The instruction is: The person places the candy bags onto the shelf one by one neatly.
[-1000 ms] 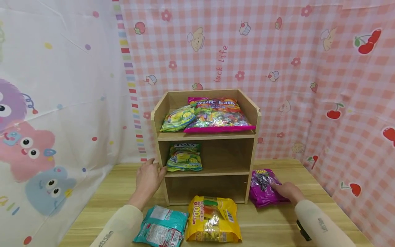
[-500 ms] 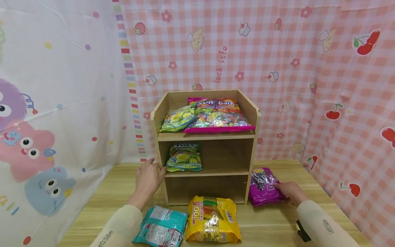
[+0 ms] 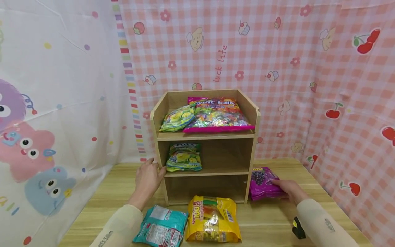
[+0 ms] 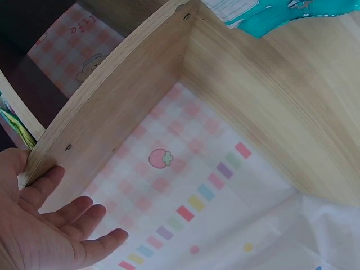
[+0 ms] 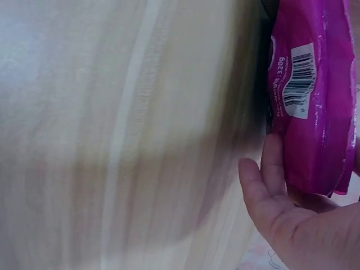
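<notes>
A small wooden shelf with three levels stands on the table. My left hand holds the front edge of its left side panel, thumb on one face and fingers on the other. To the right of the shelf, my right hand grips a purple candy bag by its right end. In the right wrist view the bag is raised on edge, its barcode side showing, with fingers beneath it and the thumb mostly hidden behind. The shelf's right panel covers the bag's left end in the head view.
A teal candy bag and a yellow candy bag lie in front of the shelf. On the top level are a green bag and a large multicoloured bag; another green bag sits on the middle level. Patterned curtains enclose the table.
My right hand has shifted the purple bag a little away from me, along the right side of the shelf. My left hand has stayed on the panel.
</notes>
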Demonstrator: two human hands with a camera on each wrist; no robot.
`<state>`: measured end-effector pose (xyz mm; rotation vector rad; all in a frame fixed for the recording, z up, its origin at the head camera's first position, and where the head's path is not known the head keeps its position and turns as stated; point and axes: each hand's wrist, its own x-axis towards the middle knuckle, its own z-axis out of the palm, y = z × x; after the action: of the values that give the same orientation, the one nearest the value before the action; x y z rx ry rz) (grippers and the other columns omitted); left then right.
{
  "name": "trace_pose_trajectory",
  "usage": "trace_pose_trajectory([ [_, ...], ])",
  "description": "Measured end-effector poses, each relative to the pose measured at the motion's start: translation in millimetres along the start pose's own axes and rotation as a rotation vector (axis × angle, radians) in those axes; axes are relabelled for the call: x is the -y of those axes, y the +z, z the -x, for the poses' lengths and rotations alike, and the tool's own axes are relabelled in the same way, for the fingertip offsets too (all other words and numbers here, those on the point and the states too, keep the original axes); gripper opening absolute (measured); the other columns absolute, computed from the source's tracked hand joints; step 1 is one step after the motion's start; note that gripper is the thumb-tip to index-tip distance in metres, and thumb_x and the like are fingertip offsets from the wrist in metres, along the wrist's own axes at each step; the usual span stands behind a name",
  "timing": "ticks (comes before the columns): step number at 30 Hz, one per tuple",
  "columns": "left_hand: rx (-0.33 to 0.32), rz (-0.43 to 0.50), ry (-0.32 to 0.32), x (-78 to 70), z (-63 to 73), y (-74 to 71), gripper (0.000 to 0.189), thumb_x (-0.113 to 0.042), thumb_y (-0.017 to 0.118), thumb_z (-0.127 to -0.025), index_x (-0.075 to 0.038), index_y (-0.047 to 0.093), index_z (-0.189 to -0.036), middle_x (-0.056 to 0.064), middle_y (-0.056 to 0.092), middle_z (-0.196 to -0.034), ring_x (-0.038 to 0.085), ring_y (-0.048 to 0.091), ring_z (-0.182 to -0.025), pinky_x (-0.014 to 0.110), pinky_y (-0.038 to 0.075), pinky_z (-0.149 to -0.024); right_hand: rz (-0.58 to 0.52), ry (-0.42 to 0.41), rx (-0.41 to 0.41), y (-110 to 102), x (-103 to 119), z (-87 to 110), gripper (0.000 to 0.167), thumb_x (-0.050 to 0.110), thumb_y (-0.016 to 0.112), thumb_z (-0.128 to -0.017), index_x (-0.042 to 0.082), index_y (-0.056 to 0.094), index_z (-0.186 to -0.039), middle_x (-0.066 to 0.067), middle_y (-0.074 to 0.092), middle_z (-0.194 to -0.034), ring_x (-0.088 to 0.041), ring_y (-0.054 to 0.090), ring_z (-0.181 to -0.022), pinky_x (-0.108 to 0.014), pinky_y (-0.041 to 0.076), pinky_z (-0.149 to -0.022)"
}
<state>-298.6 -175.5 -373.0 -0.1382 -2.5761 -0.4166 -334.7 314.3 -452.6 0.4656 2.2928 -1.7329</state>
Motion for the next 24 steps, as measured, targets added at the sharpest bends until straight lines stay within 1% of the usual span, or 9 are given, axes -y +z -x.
trace_pose_trajectory([
  [2, -0.004, 0.001, 0.0, 0.6, 0.4, 0.1, 0.031, -0.026, 0.065, -0.094, 0.002, 0.072, -0.082, 0.029, 0.06, -0.127, 0.046, 0.058, -0.114, 0.065, 0.041, -0.095, 0.009, 0.013, 0.019, 1.1, 3.2, 1.4, 0.082, 0.033, 0.053, -0.101, -0.031, 0.015, -0.136, -0.036, 0.058, -0.111, -0.026, 0.066, -0.081, -0.057, 0.047, -0.095],
  [4, -0.009, 0.001, 0.003, 0.8, 0.5, 0.5, 0.031, -0.026, 0.065, -0.094, 0.002, 0.072, -0.082, 0.029, 0.061, -0.127, 0.046, 0.059, -0.114, 0.065, 0.042, -0.094, 0.009, 0.026, 0.034, 1.9, 5.1, 1.1, 0.081, 0.034, 0.048, -0.102, -0.03, 0.012, -0.137, -0.042, 0.048, -0.124, -0.03, 0.065, -0.085, -0.061, 0.043, -0.098],
  [7, -0.013, -0.001, 0.003, 0.7, 0.8, 1.0, 0.031, -0.026, 0.066, -0.094, 0.001, 0.072, -0.081, 0.028, 0.06, -0.127, 0.046, 0.059, -0.113, 0.065, 0.042, -0.094, -0.006, 0.036, 0.07, 2.3, 6.3, 0.9, 0.08, 0.034, 0.043, -0.103, -0.029, 0.008, -0.138, -0.046, 0.03, -0.139, -0.045, 0.059, -0.107, -0.065, 0.038, -0.101],
  [11, -0.015, 0.003, 0.002, 0.4, 0.8, 0.8, 0.031, -0.026, 0.066, -0.094, 0.001, 0.072, -0.082, 0.028, 0.06, -0.127, 0.046, 0.059, -0.114, 0.065, 0.041, -0.094, -0.024, 0.038, 0.108, 0.9, 7.4, 1.9, 0.079, 0.032, 0.043, -0.102, -0.03, 0.009, -0.137, -0.048, 0.029, -0.139, -0.057, 0.042, -0.127, -0.065, 0.034, -0.104],
  [14, -0.018, 0.008, 0.003, 1.0, 1.0, 1.0, 0.031, -0.026, 0.066, -0.094, 0.001, 0.072, -0.081, 0.028, 0.06, -0.127, 0.046, 0.059, -0.113, 0.065, 0.041, -0.094, -0.024, 0.032, 0.132, -2.5, 8.7, 2.6, 0.074, 0.031, 0.043, -0.102, -0.029, 0.016, -0.135, -0.044, 0.046, -0.126, -0.052, 0.053, -0.117, -0.063, 0.034, -0.105],
  [17, -0.018, 0.008, 0.005, 1.4, 1.3, 1.5, 0.031, -0.026, 0.066, -0.094, 0.001, 0.072, -0.082, 0.028, 0.06, -0.127, 0.046, 0.059, -0.113, 0.065, 0.041, -0.094, -0.036, 0.034, 0.141, -6.7, 9.8, 2.7, 0.07, 0.031, 0.045, -0.101, -0.025, 0.02, -0.135, -0.029, 0.06, -0.108, -0.039, 0.062, -0.102, -0.063, 0.035, -0.104],
  [18, -0.017, 0.009, 0.005, 1.5, 1.3, 1.8, 0.031, -0.026, 0.066, -0.094, 0.001, 0.072, -0.082, 0.028, 0.06, -0.128, 0.047, 0.059, -0.113, 0.066, 0.041, -0.095, -0.035, 0.032, 0.143, -7.9, 9.9, 2.5, 0.068, 0.032, 0.046, -0.101, -0.023, 0.022, -0.136, -0.023, 0.063, -0.102, -0.033, 0.062, -0.097, -0.063, 0.035, -0.104],
  [20, -0.016, 0.01, 0.004, 1.7, 1.4, 2.0, 0.031, -0.026, 0.065, -0.094, 0.001, 0.072, -0.082, 0.028, 0.06, -0.128, 0.047, 0.059, -0.113, 0.065, 0.04, -0.095, -0.025, 0.022, 0.147, -9.8, 10.7, 2.3, 0.068, 0.031, 0.048, -0.101, -0.019, 0.022, -0.139, -0.014, 0.063, -0.097, -0.027, 0.061, -0.094, -0.064, 0.036, -0.103],
  [24, -0.018, 0.01, 0.004, 1.6, 1.6, 1.8, 0.031, -0.027, 0.065, -0.094, 0.002, 0.072, -0.083, 0.028, 0.06, -0.127, 0.047, 0.059, -0.113, 0.065, 0.041, -0.095, 0.013, -0.015, 0.152, -11.3, 11.9, 1.4, 0.07, 0.025, 0.05, -0.102, -0.013, 0.016, -0.149, -0.01, 0.065, -0.094, -0.025, 0.062, -0.091, -0.063, 0.037, -0.101],
])
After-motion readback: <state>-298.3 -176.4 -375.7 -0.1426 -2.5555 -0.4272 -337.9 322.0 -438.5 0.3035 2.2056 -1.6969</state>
